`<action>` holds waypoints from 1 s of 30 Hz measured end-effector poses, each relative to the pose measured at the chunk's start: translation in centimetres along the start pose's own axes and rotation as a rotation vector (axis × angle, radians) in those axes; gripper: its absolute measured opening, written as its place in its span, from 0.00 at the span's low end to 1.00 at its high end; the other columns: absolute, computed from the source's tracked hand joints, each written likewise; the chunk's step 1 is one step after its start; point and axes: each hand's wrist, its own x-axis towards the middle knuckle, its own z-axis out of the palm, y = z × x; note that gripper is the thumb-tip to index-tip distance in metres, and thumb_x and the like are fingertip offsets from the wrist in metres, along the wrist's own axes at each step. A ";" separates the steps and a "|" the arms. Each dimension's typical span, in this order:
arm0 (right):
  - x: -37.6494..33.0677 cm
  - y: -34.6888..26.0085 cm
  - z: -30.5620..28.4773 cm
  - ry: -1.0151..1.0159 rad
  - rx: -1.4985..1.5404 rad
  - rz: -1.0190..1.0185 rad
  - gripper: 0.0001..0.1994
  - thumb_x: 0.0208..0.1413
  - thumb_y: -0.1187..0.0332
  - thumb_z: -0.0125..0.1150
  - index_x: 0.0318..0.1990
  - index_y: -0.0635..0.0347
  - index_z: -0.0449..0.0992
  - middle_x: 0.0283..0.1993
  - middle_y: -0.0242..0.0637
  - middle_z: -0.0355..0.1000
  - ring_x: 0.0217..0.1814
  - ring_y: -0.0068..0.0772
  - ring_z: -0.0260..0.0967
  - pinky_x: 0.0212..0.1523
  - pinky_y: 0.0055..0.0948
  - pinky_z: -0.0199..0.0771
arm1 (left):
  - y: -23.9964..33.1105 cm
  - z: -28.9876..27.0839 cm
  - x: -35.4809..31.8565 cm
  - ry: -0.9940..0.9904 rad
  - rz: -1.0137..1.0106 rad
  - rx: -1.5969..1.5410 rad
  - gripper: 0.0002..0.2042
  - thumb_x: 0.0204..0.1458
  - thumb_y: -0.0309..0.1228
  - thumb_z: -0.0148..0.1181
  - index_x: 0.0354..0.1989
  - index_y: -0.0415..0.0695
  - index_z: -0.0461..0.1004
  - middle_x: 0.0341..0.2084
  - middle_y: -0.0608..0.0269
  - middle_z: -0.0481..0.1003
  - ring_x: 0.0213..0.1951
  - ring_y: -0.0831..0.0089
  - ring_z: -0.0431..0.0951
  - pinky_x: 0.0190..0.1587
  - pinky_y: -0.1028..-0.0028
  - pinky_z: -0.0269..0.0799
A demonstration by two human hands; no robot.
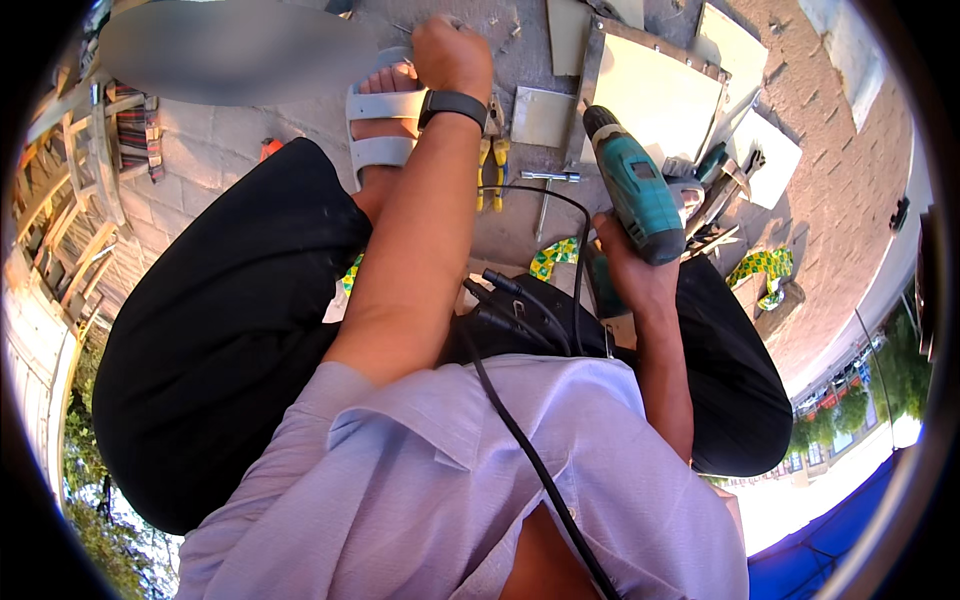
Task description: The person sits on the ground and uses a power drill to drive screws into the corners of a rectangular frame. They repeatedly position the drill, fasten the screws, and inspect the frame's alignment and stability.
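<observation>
Teal drill (643, 190), right of center in the frame, is gripped in the right hand (634, 280) beneath its body, presumably so one hand bears its weight. At upper center, the left hand (452, 62) curls closed beside a sandal (388, 106); whether it pinches anything cannot be told. Pliers (484, 178) and a T-shaped wrench (545, 177) lie nearby, seemingly for easy reach.

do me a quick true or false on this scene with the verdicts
1. The right hand holds a teal drill. True.
2. The left hand has nothing around its wrist. False: a dark band circles it.
3. A T-shaped metal tool lies right of the yellow-handled pliers. True.
4. The left sandal is black. False: its straps are pale.
5. The trousers are black. True.
</observation>
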 end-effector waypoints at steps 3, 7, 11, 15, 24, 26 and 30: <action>-0.2 0.1 0.0 0.024 0.072 -0.007 0.12 0.54 0.69 0.71 0.43 0.62 0.79 0.34 0.32 0.77 0.36 0.27 0.75 0.40 0.32 0.75 | -0.2 0.0 0.3 -0.059 0.013 0.048 0.07 0.47 0.29 0.63 0.29 0.38 0.83 0.30 0.40 0.81 0.35 0.43 0.84 0.41 0.54 0.79; -0.2 0.5 -0.1 0.024 0.135 0.056 0.15 0.49 0.69 0.73 0.42 0.68 0.79 0.39 0.45 0.77 0.39 0.40 0.76 0.43 0.38 0.74 | 1.3 -0.5 0.2 -0.128 -0.040 0.103 0.09 0.51 0.30 0.63 0.32 0.35 0.82 0.32 0.37 0.81 0.37 0.42 0.83 0.42 0.54 0.78; -0.4 0.4 -0.3 0.052 0.164 0.072 0.15 0.50 0.70 0.73 0.44 0.66 0.79 0.39 0.41 0.77 0.39 0.35 0.75 0.43 0.36 0.75 | 3.4 -0.2 -1.2 -0.193 0.004 -0.189 0.11 0.53 0.31 0.64 0.32 0.32 0.80 0.32 0.38 0.81 0.36 0.45 0.84 0.43 0.56 0.78; -0.7 0.3 -0.8 0.045 0.282 0.128 0.15 0.51 0.70 0.72 0.45 0.65 0.78 0.40 0.38 0.77 0.40 0.30 0.74 0.42 0.34 0.75 | 8.6 -2.4 -3.4 -0.545 -0.336 -0.763 0.09 0.54 0.27 0.66 0.38 0.32 0.78 0.29 0.53 0.81 0.29 0.65 0.82 0.35 0.67 0.78; -1.3 0.2 -1.0 0.126 0.426 0.138 0.16 0.53 0.72 0.72 0.49 0.63 0.77 0.38 0.31 0.76 0.39 0.25 0.73 0.41 0.30 0.75 | 7.4 -1.0 -7.8 -1.043 -1.201 -1.404 0.05 0.62 0.24 0.61 0.40 0.34 0.73 0.28 0.61 0.76 0.26 0.76 0.76 0.28 0.79 0.75; -1.4 0.0 -0.8 0.114 0.439 0.125 0.16 0.54 0.73 0.70 0.51 0.64 0.78 0.34 0.30 0.75 0.33 0.22 0.71 0.35 0.27 0.72 | 7.2 -0.8 -8.1 -1.051 -1.312 -1.464 0.05 0.62 0.23 0.61 0.38 0.35 0.72 0.28 0.63 0.74 0.25 0.79 0.74 0.26 0.83 0.73; -1.2 0.6 -0.4 0.119 0.447 0.049 0.17 0.54 0.75 0.70 0.51 0.65 0.78 0.32 0.30 0.75 0.30 0.20 0.71 0.33 0.25 0.71 | 7.3 -1.1 -8.3 -1.104 -1.381 -1.545 0.04 0.63 0.23 0.60 0.38 0.37 0.70 0.28 0.65 0.72 0.23 0.81 0.71 0.25 0.84 0.72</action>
